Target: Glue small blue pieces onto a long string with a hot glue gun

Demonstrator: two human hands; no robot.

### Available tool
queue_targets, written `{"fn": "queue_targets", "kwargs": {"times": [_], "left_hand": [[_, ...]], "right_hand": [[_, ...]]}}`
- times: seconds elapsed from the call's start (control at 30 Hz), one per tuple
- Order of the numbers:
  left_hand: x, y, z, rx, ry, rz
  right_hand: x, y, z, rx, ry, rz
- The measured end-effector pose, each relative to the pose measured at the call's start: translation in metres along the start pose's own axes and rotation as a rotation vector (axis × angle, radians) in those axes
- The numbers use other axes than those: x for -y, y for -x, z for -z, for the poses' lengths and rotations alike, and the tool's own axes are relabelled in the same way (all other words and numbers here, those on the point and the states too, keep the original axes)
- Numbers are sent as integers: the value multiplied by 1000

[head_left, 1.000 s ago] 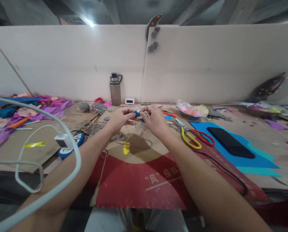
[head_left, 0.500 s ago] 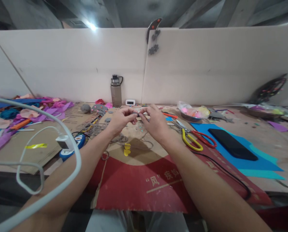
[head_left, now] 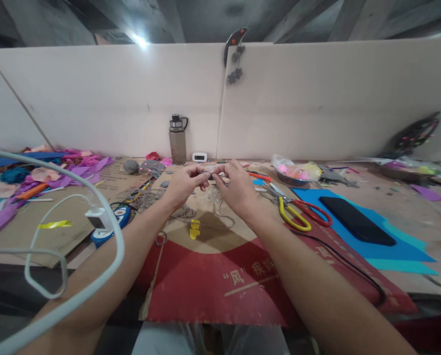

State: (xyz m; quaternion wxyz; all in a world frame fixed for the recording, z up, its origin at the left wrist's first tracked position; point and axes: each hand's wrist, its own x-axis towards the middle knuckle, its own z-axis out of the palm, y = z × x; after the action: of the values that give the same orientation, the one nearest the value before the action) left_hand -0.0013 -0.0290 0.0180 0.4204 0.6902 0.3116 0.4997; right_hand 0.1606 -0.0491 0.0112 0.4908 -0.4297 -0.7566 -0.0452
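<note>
My left hand (head_left: 188, 184) and my right hand (head_left: 237, 187) meet fingertip to fingertip above the cardboard sheet (head_left: 213, 291). Both are closed in a pinch around a tiny dark grey piece (head_left: 211, 175), mostly covered by the fingers and too small to name. Below them, grey yarn (head_left: 185, 212) lies in loose loops, with a strand trailing under the right hand. Small yellow cut pieces (head_left: 194, 230) rest on the cardboard nearer to me. To the right of my right hand lie scissors (head_left: 298, 212) with one yellow and one red handle.
A black phone (head_left: 355, 220) lies on blue sheets (head_left: 383, 251) at the right. A water bottle (head_left: 178, 140) stands by the back panel. Coloured scraps (head_left: 50, 172) are heaped at left. A white cable (head_left: 120, 236) loops across the near left, over my left forearm.
Both hands stay almost in the same spot, fingertips together. Only slight finger movement around the small piece shows.
</note>
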Motion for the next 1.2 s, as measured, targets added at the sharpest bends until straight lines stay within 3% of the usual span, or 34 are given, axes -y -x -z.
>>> {"fn": "queue_targets", "kwargs": {"times": [0.3,0.77,0.97,1.2], "left_hand": [[0,1,-3,-65,6,-7],[1,1,-2,-61,-96,-33],[-5,3,-1,-55,-238,-42],[-4,2,1,7,-229,-9]], "right_hand": [[1,0,-1,-4,-84,-1],[1,-1,-1,-12,-86,-13],[2,-2,-1,41,-62,-31],[0,-2,0,105,-59,-42]]}}
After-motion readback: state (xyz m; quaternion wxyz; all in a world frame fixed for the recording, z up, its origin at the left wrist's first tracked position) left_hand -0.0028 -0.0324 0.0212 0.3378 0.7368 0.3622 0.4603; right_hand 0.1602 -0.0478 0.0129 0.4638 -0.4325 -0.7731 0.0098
